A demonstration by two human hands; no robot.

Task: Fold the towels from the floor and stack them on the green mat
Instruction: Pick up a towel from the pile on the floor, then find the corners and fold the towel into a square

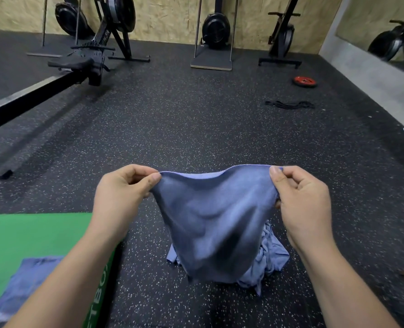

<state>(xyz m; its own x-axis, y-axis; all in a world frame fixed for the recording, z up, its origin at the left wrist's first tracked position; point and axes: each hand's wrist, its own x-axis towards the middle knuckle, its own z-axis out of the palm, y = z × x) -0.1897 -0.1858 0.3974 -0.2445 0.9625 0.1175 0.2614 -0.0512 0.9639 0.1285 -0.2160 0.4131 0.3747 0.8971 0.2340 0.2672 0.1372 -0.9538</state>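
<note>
A blue towel (210, 216) is held up by its top corners, pinched between curled fingers of the left hand (123, 190) and right hand (302, 197), above crumpled towels (272, 256).

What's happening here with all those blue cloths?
A person holds up a blue towel, the left hand pinching one top corner and the right hand the other. It hangs in front of a crumpled pile of more towels on the floor. On the green mat to the left lies a second towel.
</note>
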